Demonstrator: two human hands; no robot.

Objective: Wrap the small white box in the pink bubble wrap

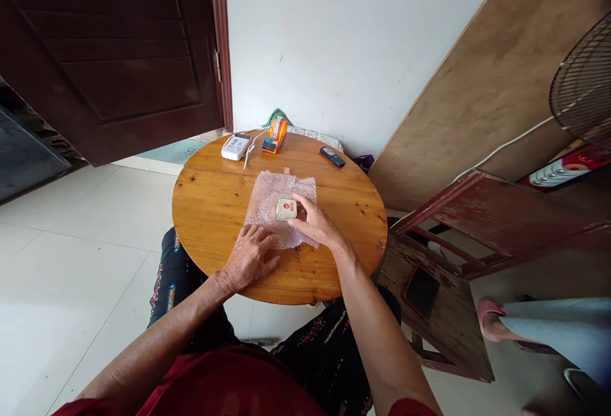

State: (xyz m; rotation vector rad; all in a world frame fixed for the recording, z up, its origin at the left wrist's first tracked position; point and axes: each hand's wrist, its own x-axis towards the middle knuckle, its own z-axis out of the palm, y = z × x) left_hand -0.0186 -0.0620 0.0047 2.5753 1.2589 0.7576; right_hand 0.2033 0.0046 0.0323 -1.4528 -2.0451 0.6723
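Note:
A small cream box (pixel 285 210) with red and dark print sits on a sheet of clear bubble wrap (pixel 265 194), which lies on the round wooden table. My right hand (pixel 315 220) reaches in from the right, its thumb at the box's near side and its fingers at the far side, gripping it. On the near left corner of the wrap rests my left hand (pixel 252 254), palm down, fingers stretched out and thumb apart, with nothing held.
Toward the back of the wooden table (pixel 210 212) are a white device (pixel 235 147) with a cable, an orange tape dispenser (pixel 275 136) and a dark handheld device (pixel 333 156). A white wall stands behind. At right are a wooden chair (pixel 443 289), a fan (pixel 585 79) and another person's leg (pixel 548 324).

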